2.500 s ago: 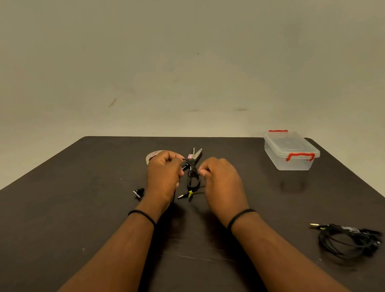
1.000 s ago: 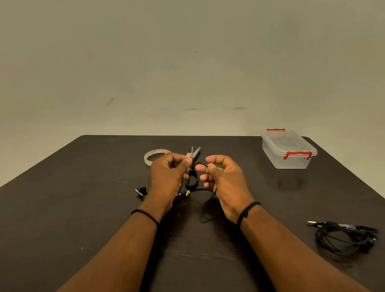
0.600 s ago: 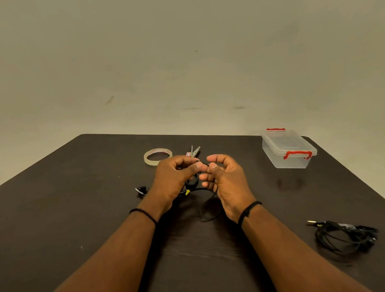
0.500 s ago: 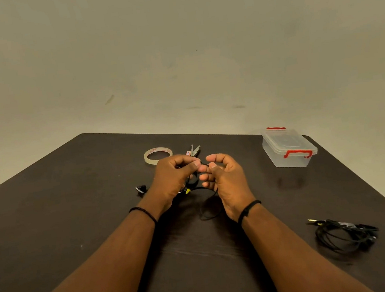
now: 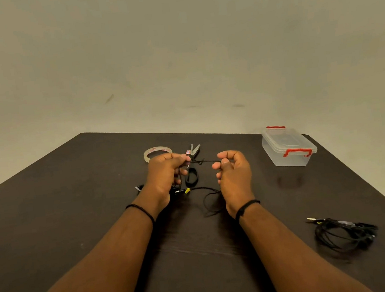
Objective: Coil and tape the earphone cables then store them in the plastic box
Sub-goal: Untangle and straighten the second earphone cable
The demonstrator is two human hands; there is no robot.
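Observation:
A black earphone cable is stretched taut between my two hands above the dark table. My left hand pinches one end of the stretch and my right hand pinches the other. The rest of that cable trails down to the table, with its yellow-marked plug lying between my wrists. A second black earphone cable lies loosely coiled at the right. The clear plastic box with red latches stands lidded at the far right.
A roll of clear tape lies beyond my left hand. Scissors with black handles lie beside it, partly behind the cable. The table's far edge and right edge border a pale floor.
My hands, touching half a second ago, have moved apart, my right hand going rightward, and the cable is now pulled straight between them.

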